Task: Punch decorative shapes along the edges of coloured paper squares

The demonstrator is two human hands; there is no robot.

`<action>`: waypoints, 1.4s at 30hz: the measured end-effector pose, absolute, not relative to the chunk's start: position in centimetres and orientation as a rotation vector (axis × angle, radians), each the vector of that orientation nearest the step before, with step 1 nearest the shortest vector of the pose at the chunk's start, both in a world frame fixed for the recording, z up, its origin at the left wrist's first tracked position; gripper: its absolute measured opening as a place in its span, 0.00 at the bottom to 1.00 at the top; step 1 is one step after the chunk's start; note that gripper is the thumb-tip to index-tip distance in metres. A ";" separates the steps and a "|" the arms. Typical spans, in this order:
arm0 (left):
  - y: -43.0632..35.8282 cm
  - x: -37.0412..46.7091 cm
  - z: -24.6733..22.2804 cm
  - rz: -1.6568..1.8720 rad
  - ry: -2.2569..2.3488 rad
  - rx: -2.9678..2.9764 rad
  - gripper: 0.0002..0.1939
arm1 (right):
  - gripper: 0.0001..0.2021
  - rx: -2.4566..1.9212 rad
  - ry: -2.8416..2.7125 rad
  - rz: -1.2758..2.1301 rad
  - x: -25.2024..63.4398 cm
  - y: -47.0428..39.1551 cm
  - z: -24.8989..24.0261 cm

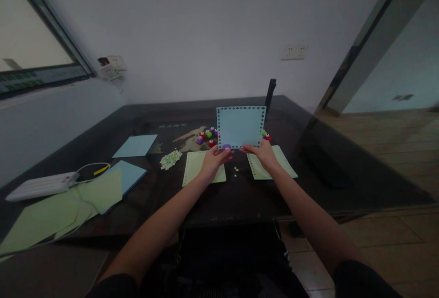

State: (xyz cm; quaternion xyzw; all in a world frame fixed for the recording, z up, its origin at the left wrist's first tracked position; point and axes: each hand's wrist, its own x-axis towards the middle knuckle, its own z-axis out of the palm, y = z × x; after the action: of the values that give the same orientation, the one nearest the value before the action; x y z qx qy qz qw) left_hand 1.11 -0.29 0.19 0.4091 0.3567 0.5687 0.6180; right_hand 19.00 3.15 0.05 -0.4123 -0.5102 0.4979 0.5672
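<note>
A light blue card [241,126] with small shapes punched along its edges is held upright above the table. My left hand [216,160] grips its lower left corner, with a purple punch [227,146] by the thumb. My right hand [261,152] pinches the lower right part. Beneath my left hand lies a pale green card [194,165] with punched edges, and another green card [284,163] lies under my right hand. Several colourful punches [207,134] stand behind the blue card, partly hidden by it. Small paper bits [170,159] form a pile to the left.
On the dark table [164,206], a blue sheet [135,146], green sheets [68,206] and a white power strip [43,186] with a cable lie left. A black upright object [270,92] stands at the back. A dark flat object [325,165] lies right.
</note>
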 end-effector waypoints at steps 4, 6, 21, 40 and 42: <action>-0.2 1.0 0.2 1.277 0.881 0.966 0.18 | 0.16 -0.964 -1.241 1.179 19.1 3.3 -0.1; -0.2 0.9 0.1 1.273 0.906 0.973 0.18 | 0.16 -0.974 -1.233 1.179 19.0 3.2 -0.1; 0.1 0.9 -0.1 1.298 0.908 0.965 0.17 | 0.15 -0.992 -1.232 1.179 18.9 3.3 -0.1; 0.2 0.9 -0.2 1.298 0.893 0.979 0.19 | 0.16 -0.988 -1.233 1.181 18.9 3.3 -0.2; 0.2 0.9 -0.2 1.302 0.896 0.988 0.19 | 0.16 -0.989 -1.231 1.181 18.9 3.3 -0.2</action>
State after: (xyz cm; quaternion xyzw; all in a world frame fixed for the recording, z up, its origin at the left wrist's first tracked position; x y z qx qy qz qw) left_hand 0.86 0.24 -0.24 0.4257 0.3861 0.5606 0.5962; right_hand 18.91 3.27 -0.18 -0.4180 -0.5206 0.4993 0.5522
